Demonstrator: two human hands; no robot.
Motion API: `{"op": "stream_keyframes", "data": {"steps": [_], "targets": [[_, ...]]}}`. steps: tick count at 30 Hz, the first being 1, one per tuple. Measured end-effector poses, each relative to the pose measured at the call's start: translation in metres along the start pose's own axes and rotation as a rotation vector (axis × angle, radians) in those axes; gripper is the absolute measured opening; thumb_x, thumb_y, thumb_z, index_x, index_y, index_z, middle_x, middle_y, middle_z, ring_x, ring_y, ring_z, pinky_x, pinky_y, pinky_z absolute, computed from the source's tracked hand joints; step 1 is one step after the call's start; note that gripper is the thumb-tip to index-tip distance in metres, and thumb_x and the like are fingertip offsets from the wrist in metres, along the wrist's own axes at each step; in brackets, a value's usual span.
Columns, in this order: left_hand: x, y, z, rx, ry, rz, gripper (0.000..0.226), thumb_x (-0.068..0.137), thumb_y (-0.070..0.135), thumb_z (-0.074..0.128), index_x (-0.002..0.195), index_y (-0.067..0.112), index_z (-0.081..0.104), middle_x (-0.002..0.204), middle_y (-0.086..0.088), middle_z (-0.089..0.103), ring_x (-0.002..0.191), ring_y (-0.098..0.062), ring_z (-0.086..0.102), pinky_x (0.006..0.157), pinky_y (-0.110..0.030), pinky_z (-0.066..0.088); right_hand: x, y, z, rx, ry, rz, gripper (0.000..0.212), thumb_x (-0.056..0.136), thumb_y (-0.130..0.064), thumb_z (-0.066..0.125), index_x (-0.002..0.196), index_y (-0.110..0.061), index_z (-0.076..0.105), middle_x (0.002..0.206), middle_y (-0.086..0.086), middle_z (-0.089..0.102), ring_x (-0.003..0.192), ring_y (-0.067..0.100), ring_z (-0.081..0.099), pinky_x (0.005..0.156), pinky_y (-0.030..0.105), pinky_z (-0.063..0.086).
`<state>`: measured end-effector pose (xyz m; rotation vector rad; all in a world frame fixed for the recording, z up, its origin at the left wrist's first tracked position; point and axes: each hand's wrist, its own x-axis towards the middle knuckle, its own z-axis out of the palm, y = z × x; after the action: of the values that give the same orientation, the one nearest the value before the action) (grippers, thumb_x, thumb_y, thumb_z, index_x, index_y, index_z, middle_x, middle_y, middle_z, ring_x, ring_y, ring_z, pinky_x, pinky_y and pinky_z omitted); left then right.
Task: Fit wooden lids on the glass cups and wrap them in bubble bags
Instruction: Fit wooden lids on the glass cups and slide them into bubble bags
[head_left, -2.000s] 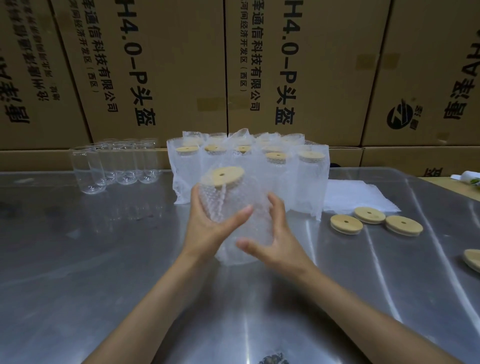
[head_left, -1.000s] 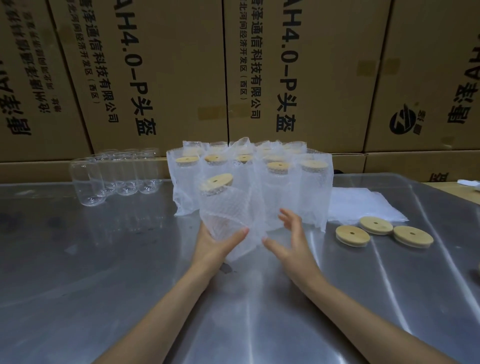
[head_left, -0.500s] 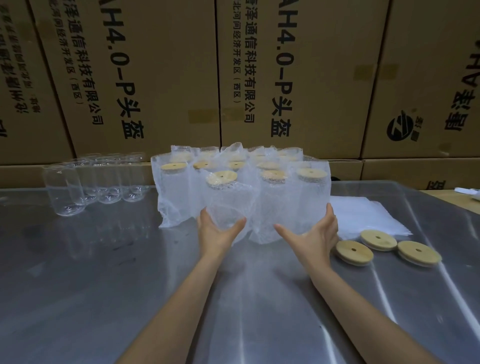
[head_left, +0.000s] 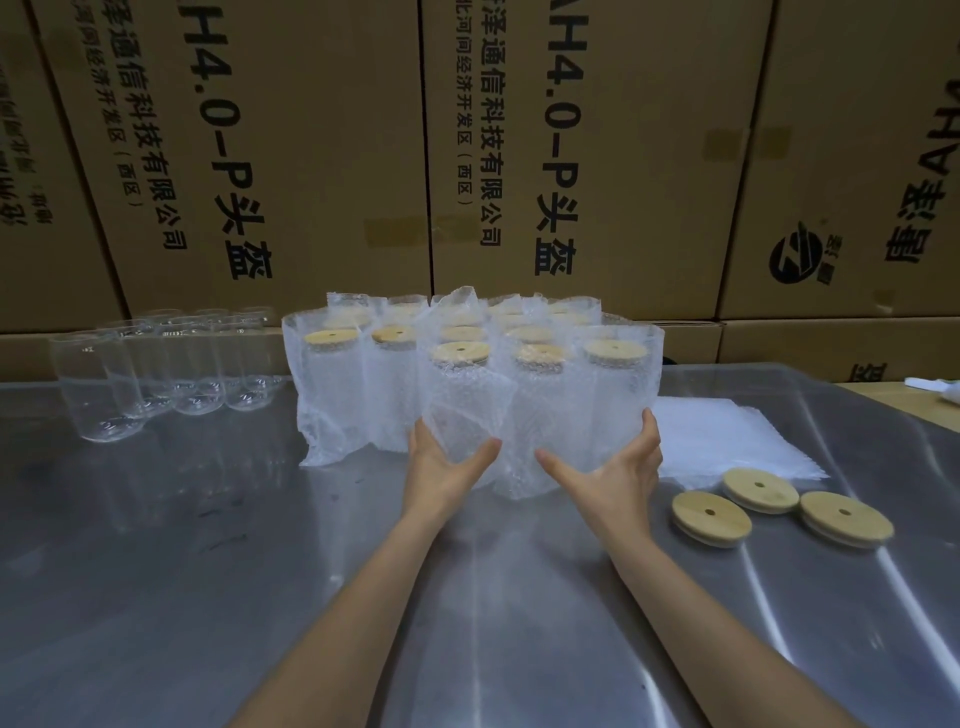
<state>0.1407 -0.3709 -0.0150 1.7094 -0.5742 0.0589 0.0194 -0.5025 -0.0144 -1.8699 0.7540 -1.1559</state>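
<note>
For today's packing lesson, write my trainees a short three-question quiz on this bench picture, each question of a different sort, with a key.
1. True or false: the loose wooden lids lie on the person's right-hand side of the metal table.
2. How many loose wooden lids lie there?
3. Which stand to the left of the wrapped cups? A. empty glass cups B. flat bubble bags C. a roll of tape

Key
1. True.
2. Three.
3. A. The flat bubble bags lie to the right, behind the lids. The left hand and right hand rest against the front wrapped cups.
</note>
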Motion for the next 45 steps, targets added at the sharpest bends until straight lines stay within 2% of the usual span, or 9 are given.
{"op": "stream_keyframes", "data": {"steps": [7,13,18,23,27,30,36,40,45], "targets": [[-0.001,0.004,0.0,-0.004,-0.055,-0.026,0.104,0.075,0.05,0.076,0.15,0.013,0.016,0.154,-0.004,0.024,0.143,-0.019,0.026,0.117,-0.038,0.026,-0.002,-0.003,-0.004,0.005,-0.021,0.011,0.125,0.062,-0.047,0.086,0.15,-0.02,0.002,0.156,0.007,0.013,0.143,0.026,0.017,0.115,0.044,0.025],[-0.009,0.009,-0.003,0.007,0.019,-0.044,0.113,0.066,0.05,0.082,0.148,0.013,0.014,0.152,-0.003,0.021,0.142,-0.019,0.023,0.107,-0.025,0.024,-0.014,-0.015,-0.008,-0.056,0.039,-0.022,0.117,0.066,-0.043,0.085,0.15,-0.014,0.009,0.156,0.015,0.009,0.144,0.031,0.01,0.116,0.046,0.017],[-0.026,0.011,-0.013,-0.06,0.062,-0.055,0.107,0.067,0.041,0.085,0.147,0.016,0.018,0.149,-0.002,0.023,0.139,-0.015,0.026,0.109,-0.024,0.026,-0.038,-0.032,-0.014,-0.169,0.184,-0.367,0.072,0.077,-0.021,0.078,0.134,-0.001,0.039,0.136,0.021,0.037,0.127,0.035,0.034,0.105,0.041,0.027],[-0.049,0.011,-0.026,-0.03,0.092,-0.045,0.086,0.079,0.031,0.077,0.145,0.013,0.024,0.142,-0.003,0.028,0.133,-0.015,0.034,0.101,-0.019,0.029,-0.076,-0.054,-0.001,-0.294,-0.128,-0.745,0.035,0.076,-0.008,0.073,0.109,-0.006,0.061,0.107,0.01,0.058,0.098,0.029,0.056,0.085,0.035,0.046],[-0.064,0.011,-0.039,0.011,0.065,-0.051,0.065,0.085,0.014,0.066,0.14,0.016,0.032,0.138,0.001,0.03,0.12,-0.01,0.039,0.089,-0.015,0.032,-0.097,-0.064,0.013,-0.393,-0.336,-0.77,0.018,0.083,-0.019,0.065,0.101,-0.016,0.063,0.097,-0.005,0.063,0.091,0.019,0.06,0.063,0.03,0.045],[-0.068,0.009,-0.059,0.051,0.093,-0.042,0.056,0.084,0.007,0.063,0.135,0.015,0.04,0.135,0.0,0.034,0.113,-0.01,0.043,0.079,-0.006,0.034,-0.103,-0.066,0.031,-0.433,-0.436,-0.706,0.027,0.089,-0.027,0.056,0.115,-0.022,0.056,0.112,-0.008,0.058,0.107,0.014,0.053,0.076,0.03,0.044],[-0.043,-0.003,-0.137,0.25,0.268,-0.033,0.051,0.083,0.001,0.058,0.132,0.005,0.044,0.135,-0.012,0.038,0.12,-0.028,0.047,0.095,-0.023,0.032,-0.118,-0.079,0.073,-0.494,-0.618,-0.693,0.039,0.095,-0.041,0.046,0.13,-0.024,0.047,0.131,-0.007,0.05,0.124,0.014,0.042,0.095,0.027,0.033],[-0.003,-0.015,-0.211,0.578,0.334,-0.077,0.06,0.086,0.012,0.061,0.139,-0.001,0.035,0.141,-0.018,0.035,0.127,-0.035,0.04,0.106,-0.042,0.032,-0.115,-0.075,0.079,-0.524,-0.732,-0.725,0.039,0.096,-0.052,0.038,0.124,-0.026,0.045,0.127,-0.009,0.049,0.12,0.014,0.042,0.099,0.025,0.029],[0.05,-0.025,-0.291,0.973,0.341,-0.066,0.064,0.088,0.019,0.062,0.139,-0.004,0.031,0.141,-0.021,0.037,0.131,-0.036,0.036,0.109,-0.043,0.03,-0.116,-0.072,0.08,-0.561,-0.774,-0.747,0.045,0.097,-0.057,0.031,0.135,-0.033,0.035,0.141,-0.018,0.037,0.131,0.005,0.03,0.112,0.027,0.02]]}}
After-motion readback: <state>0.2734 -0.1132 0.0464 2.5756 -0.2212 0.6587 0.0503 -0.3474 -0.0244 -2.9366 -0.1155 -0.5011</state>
